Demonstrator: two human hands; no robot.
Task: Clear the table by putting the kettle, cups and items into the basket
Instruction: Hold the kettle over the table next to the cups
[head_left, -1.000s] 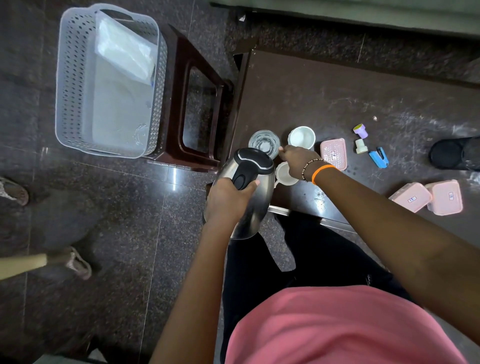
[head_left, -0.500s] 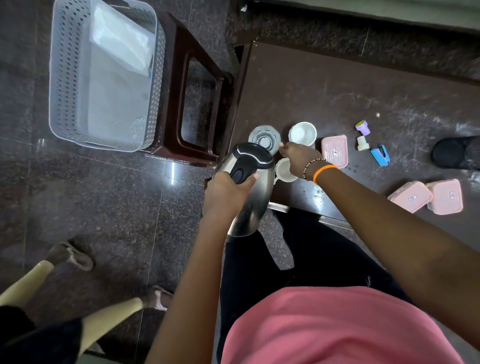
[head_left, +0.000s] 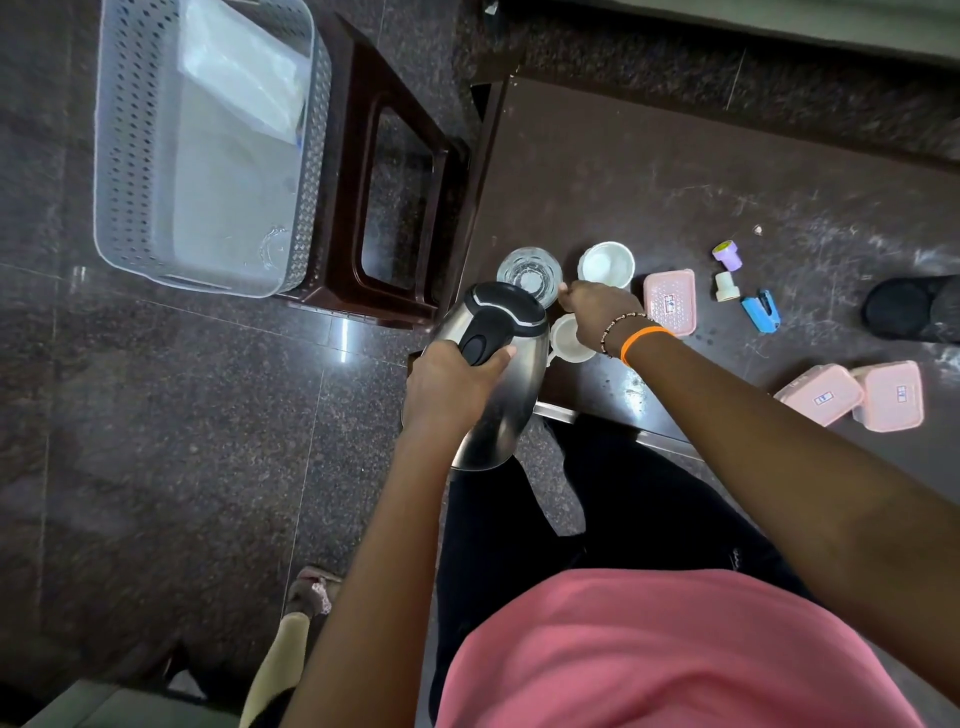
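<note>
- We gripped the black handle of the steel kettle (head_left: 498, 384) in our left hand (head_left: 447, 387), fingers wrapped tight around it; the kettle hung tilted off the table's (head_left: 649, 171) near-left corner, over the floor.
- Our right hand (head_left: 597, 312) reached over the table's near edge with its fingertips pinched at the rim of the glass (head_left: 529, 273); we could not tell whether they truly held it.
- The glass stood just beyond the kettle's lid. A white cup (head_left: 607, 265) stood right of it, and a second cup (head_left: 569, 340) sat partly hidden under our right wrist.
- Right of the cups lay a pink box (head_left: 670, 301), then a purple cap (head_left: 727, 255), a small white piece (head_left: 725, 287) and a blue stapler (head_left: 760, 310).
- Two more pink boxes (head_left: 852, 397) lay touching at the near right.
- The basket (head_left: 208, 145) sat far left on a brown stool (head_left: 395, 197), well apart from the kettle, with a clear plastic sheet (head_left: 244, 73) inside.
</note>
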